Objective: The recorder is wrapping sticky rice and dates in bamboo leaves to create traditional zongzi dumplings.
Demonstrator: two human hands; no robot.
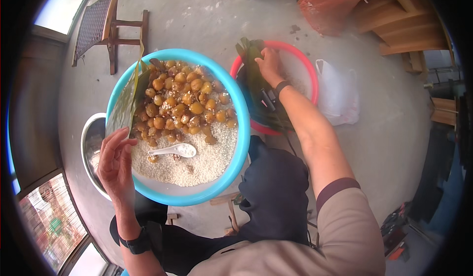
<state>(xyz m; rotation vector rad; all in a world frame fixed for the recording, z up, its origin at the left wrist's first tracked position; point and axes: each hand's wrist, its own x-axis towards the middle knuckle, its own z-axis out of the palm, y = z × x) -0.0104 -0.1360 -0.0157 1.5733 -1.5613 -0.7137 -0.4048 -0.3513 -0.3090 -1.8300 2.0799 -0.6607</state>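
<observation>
A blue-rimmed basin holds white rice grains with a heap of peeled chestnuts on top. A white spoon lies on the rice. My left hand is at the basin's left rim, its fingertips at the lower end of a long green leaf. To the right, my right hand reaches over a red-rimmed basin and touches a bundle of long green leaves there; its fingers are partly hidden. A dark device with a cable lies among those leaves.
A metal bowl sits partly under the blue-rimmed basin. A wooden stool lies at upper left. White and red plastic bags are on the floor at right, near wooden furniture. My knees are below the basins.
</observation>
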